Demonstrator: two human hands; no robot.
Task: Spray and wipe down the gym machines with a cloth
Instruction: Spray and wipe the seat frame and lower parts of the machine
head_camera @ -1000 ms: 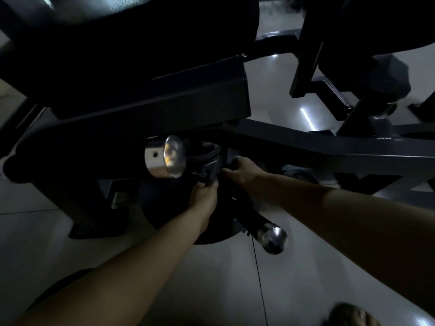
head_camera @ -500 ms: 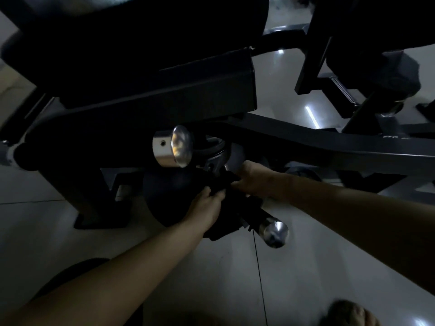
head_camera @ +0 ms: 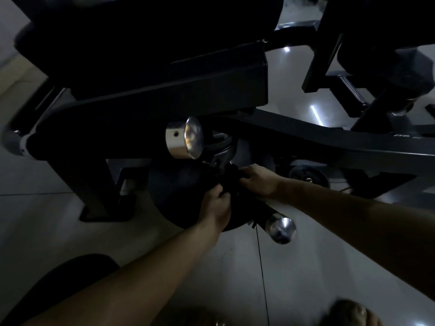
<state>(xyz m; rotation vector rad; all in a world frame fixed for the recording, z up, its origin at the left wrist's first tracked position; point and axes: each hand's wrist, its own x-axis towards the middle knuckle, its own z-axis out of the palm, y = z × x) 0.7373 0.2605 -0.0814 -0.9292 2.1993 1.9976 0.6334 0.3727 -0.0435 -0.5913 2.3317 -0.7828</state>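
As the left hand point(head_camera: 215, 203), clenched on the dark cloth point(head_camera: 231, 182), slides down the machine's chrome-tipped peg point(head_camera: 279, 228), the right hand point(head_camera: 257, 182) stays gripping the cloth's upper end; no spray bottle in view. Wiping looks mid-stroke.

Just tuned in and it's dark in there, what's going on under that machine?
A person is reaching low under a gym machine in dim light. The left hand and the right hand both grip what looks like a dark cloth, bunched round a black bar that ends in a chrome cap. No spray bottle is in view.
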